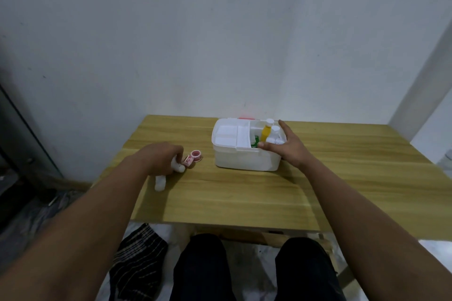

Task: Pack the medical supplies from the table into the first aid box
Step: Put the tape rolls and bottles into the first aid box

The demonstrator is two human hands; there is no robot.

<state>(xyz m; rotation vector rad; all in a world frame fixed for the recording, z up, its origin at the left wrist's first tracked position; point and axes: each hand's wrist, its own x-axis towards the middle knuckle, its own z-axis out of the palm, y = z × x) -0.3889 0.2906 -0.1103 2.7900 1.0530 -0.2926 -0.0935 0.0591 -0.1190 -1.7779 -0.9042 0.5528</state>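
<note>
Left hand [161, 156] gripping one white bottle [178, 166], right hand [287, 145] on box [244, 159]

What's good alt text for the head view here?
A person's left hand grips a small white bottle on a wooden table while the right hand rests on the rim of an open white plastic first aid box holding a yellow bottle. A pink tape roll lies between.

Matt wood-grain table [244, 193]; smooth white plastic box [244, 159].

Single head-worn view, forward and down over the table [244, 193].
</note>
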